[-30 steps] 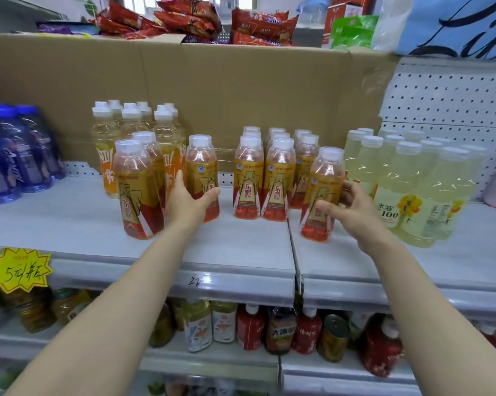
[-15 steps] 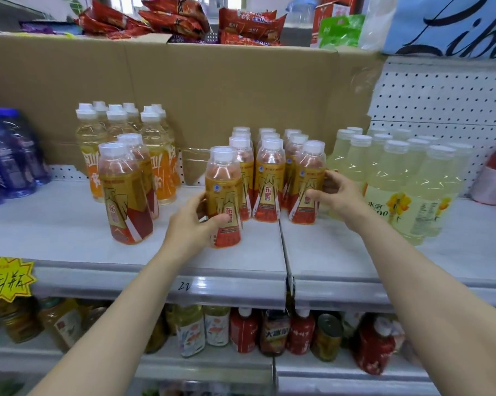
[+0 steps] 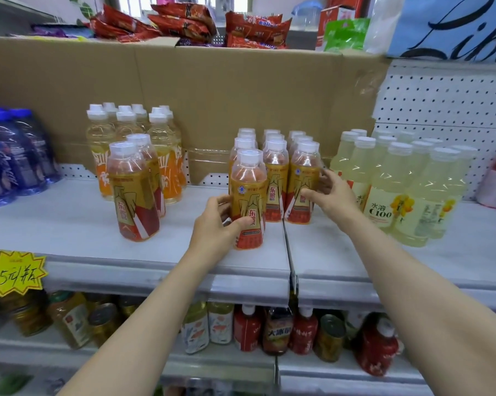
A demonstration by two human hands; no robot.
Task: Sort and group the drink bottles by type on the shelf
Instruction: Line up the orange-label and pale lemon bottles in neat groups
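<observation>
A gold-and-red drink bottle [image 3: 249, 200] with a white cap stands upright at the near edge of the white shelf [image 3: 69, 224], just left of the seam between two shelf boards, at the front of a block of matching bottles [image 3: 275, 170] lined up in rows behind it. The left hand [image 3: 216, 227] grasps this bottle low on its left side, thumb across the label and fingers curled round the back. The right hand [image 3: 331, 195] sits at the right flank of the block, fingers spread and relaxed, tips touching the front right bottle [image 3: 303, 184]. Two more gold-and-red bottles [image 3: 135, 192] stand apart to the left, in front of a cluster of orange-labelled bottles [image 3: 132, 144]. Pale yellow bottles [image 3: 398, 190] fill the right, blue bottles [image 3: 9, 158] the far left. A cardboard box [image 3: 212, 90] backs the shelf.
</observation>
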